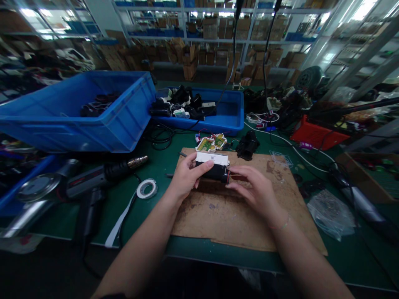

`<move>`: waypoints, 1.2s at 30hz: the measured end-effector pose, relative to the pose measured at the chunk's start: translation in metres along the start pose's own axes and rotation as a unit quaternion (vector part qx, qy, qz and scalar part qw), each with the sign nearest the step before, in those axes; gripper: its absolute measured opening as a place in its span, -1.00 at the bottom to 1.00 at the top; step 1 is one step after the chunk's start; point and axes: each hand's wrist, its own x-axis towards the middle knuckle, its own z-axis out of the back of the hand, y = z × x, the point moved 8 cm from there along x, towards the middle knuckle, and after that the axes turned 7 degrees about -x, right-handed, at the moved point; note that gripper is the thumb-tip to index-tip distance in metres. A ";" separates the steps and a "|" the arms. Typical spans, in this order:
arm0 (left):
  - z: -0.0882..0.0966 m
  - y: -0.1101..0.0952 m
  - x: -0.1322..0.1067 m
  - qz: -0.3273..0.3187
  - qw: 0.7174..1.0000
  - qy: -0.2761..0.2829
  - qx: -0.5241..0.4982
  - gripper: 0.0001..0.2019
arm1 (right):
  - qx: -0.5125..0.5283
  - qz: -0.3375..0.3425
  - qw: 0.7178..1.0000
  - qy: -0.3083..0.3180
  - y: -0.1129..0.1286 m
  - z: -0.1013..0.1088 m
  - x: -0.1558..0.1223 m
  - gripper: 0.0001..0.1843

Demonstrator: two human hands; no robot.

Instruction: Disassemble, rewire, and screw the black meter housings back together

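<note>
My left hand [186, 176] is closed around the left end of a black battery pack with a white labelled top [212, 162], thumb lying along its front. My right hand [254, 189] pinches the pack's right end, where red and black wires show. The pack is held just above a brown board [237, 216] on the green bench. Behind it lie small circuit boards [212, 143] with wires and a black plastic part [247, 145].
A black heat gun [99, 178] and a roll of white tape [146, 189] lie at the left. A large blue bin [77, 112] and a shallower blue tray [232, 116] of black parts stand behind. A red box [318, 135] and a plastic bag [330, 214] lie at the right.
</note>
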 end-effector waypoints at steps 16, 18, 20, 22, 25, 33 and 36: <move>-0.006 -0.014 -0.006 -0.120 0.990 0.020 0.065 -0.36 | 0.296 -0.224 0.928 0.029 -0.041 -0.025 -0.005 -0.58; -0.005 -0.014 -0.004 -0.126 0.990 0.026 0.058 -0.34 | 0.303 -0.236 0.923 0.024 -0.040 -0.027 -0.005 -0.57; -0.003 -0.013 -0.002 -0.117 0.992 0.021 0.051 -0.34 | 0.296 -0.229 0.927 0.013 -0.038 -0.026 -0.006 -0.56; -0.001 -0.010 -0.001 -0.089 0.995 0.007 0.047 -0.33 | 0.255 -0.202 0.946 -0.003 -0.033 -0.022 -0.006 -0.56; 0.001 -0.005 0.000 -0.047 0.998 -0.006 0.034 -0.35 | 0.135 -0.124 0.983 -0.013 -0.020 -0.011 -0.004 -0.59; 0.001 0.008 0.005 0.020 1.000 -0.007 -0.022 -0.50 | -0.100 0.076 0.992 0.014 0.008 -0.005 0.000 -0.53; 0.002 0.009 0.005 0.034 0.999 -0.010 -0.032 -0.49 | -0.116 0.111 0.987 0.028 0.010 -0.009 -0.002 -0.49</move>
